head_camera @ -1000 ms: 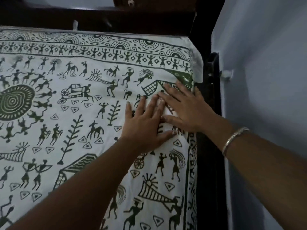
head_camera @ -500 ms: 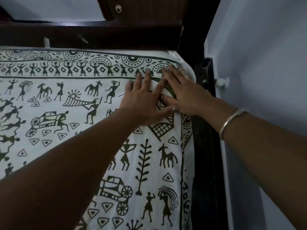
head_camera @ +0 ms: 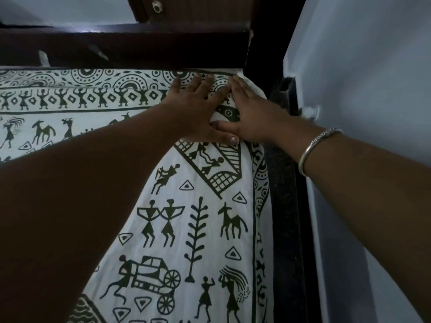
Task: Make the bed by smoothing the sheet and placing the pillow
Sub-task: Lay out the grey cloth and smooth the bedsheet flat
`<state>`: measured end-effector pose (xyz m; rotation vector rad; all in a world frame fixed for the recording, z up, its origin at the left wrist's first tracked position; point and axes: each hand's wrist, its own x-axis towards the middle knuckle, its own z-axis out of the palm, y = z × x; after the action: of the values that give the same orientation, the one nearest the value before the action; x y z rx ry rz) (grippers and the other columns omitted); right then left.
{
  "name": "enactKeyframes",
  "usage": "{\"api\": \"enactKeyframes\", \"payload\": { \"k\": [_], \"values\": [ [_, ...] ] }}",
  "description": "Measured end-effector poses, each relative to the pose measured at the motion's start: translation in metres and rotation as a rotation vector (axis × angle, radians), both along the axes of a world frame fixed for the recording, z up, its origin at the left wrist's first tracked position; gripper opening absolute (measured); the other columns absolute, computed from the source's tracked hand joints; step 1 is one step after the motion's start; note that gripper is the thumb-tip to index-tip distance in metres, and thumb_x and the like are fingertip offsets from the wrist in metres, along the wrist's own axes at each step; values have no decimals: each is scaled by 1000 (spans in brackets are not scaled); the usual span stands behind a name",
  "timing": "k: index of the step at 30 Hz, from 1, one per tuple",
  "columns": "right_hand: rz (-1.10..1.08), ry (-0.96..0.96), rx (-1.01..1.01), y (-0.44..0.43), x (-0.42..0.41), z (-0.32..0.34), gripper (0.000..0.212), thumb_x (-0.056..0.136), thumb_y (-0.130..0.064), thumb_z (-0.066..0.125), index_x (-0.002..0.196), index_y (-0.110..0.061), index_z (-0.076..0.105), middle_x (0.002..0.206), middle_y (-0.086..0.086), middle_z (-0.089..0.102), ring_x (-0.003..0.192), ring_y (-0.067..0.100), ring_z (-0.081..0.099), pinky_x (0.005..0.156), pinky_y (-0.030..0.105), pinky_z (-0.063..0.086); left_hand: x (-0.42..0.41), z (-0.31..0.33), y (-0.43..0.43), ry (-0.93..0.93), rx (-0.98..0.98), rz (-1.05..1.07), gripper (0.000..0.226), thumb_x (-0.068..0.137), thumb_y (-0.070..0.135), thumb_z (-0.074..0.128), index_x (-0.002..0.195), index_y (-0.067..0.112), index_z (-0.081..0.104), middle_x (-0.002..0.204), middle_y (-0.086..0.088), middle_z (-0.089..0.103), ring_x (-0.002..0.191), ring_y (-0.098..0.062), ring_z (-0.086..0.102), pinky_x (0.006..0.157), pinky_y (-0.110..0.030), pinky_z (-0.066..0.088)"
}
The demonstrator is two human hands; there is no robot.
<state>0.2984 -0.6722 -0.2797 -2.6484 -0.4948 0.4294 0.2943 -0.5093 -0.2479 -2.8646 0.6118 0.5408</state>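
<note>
A white sheet [head_camera: 200, 229] printed with black folk figures, animals and carts covers the bed. My left hand [head_camera: 196, 108] lies flat on it with straight fingers, close to the far right corner by the headboard. My right hand [head_camera: 254, 113] presses flat beside it, right at the sheet's corner, and the two thumbs touch. A silver bangle [head_camera: 314, 148] circles my right wrist. No pillow is in view.
A dark wooden headboard [head_camera: 130, 47] runs across the far edge of the bed. A pale wall [head_camera: 363, 89] stands close on the right, with a narrow dark gap [head_camera: 284, 206] between it and the mattress.
Both hands have slid flat along the sheet toward the headboard, from mid-sheet to its far right corner. The view has followed them forward.
</note>
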Motion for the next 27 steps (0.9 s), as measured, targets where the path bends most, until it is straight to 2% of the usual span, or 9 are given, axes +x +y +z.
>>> {"api": "enactKeyframes", "payload": {
  "k": [2, 5, 7, 10, 12, 16, 18, 23, 27],
  "values": [
    [-46, 49, 91, 2, 5, -4, 107, 81, -62, 58, 153, -16, -7, 161, -1, -8, 147, 12, 0, 113, 23, 6, 3, 0, -5, 17, -1, 12, 134, 35, 96, 12, 148, 29, -17, 159, -8, -13, 145, -30, -12, 113, -58, -4],
    [-100, 61, 249, 8, 8, -9, 103, 80, -54, 65, 154, -17, 4, 161, 1, 9, 146, 15, 14, 119, 32, 17, 7, 4, -14, 17, 49, 49, 144, 29, 98, 16, 148, 26, -17, 159, -11, -12, 145, -33, -11, 112, -62, -1],
    [-124, -23, 306, 9, 3, -13, 100, 77, -52, 67, 153, -14, 14, 158, 4, 20, 144, 16, 22, 117, 34, 24, 7, 7, -19, -20, 73, 34, 145, 32, 98, 22, 150, 22, -13, 159, -12, -9, 145, -35, -6, 112, -63, -1],
    [-240, -280, 319, 10, -11, -14, 91, 73, -44, 71, 145, -5, 32, 149, 11, 34, 134, 23, 38, 108, 29, 34, 3, 6, -20, -96, 38, -88, 137, 45, 92, 31, 150, 15, -8, 160, -8, -5, 146, -30, -2, 115, -58, 2],
    [-291, -341, 318, 11, -16, -15, 91, 73, -42, 73, 143, -1, 34, 145, 15, 34, 131, 25, 40, 104, 27, 34, 6, 6, -21, -71, 33, -123, 135, 48, 91, 34, 150, 15, -11, 160, -5, -6, 146, -26, -3, 116, -56, 5],
    [-262, -173, 312, 7, -7, -19, 95, 77, -43, 74, 148, -3, 25, 150, 16, 28, 135, 27, 37, 105, 27, 32, 19, 11, -28, 51, 91, -111, 141, 43, 93, 40, 150, 18, -12, 160, -2, -9, 146, -25, -6, 116, -55, 2],
    [-269, -126, 318, 5, 0, -21, 91, 76, -43, 74, 147, -7, 29, 146, 16, 35, 130, 27, 42, 101, 27, 34, 24, 12, -32, 84, 99, -109, 143, 36, 93, 36, 151, 20, -7, 160, -1, -4, 146, -23, -4, 116, -55, 0],
    [-280, 20, 368, 2, 8, -26, 77, 77, -43, 71, 140, -10, 40, 136, 12, 50, 124, 24, 48, 90, 16, 30, 32, 14, -40, 143, 184, -96, 145, 31, 94, 28, 151, 19, -3, 160, -2, 1, 147, -22, -2, 116, -52, -2],
    [-278, 160, 406, -6, 13, -23, 63, 88, -33, 65, 142, -12, 40, 140, 9, 50, 127, 24, 47, 95, 18, 31, 43, 15, -49, 170, 187, -79, 155, 19, 96, 27, 152, 21, 3, 160, -4, 5, 146, -25, 4, 117, -53, 6]
  ]
}}
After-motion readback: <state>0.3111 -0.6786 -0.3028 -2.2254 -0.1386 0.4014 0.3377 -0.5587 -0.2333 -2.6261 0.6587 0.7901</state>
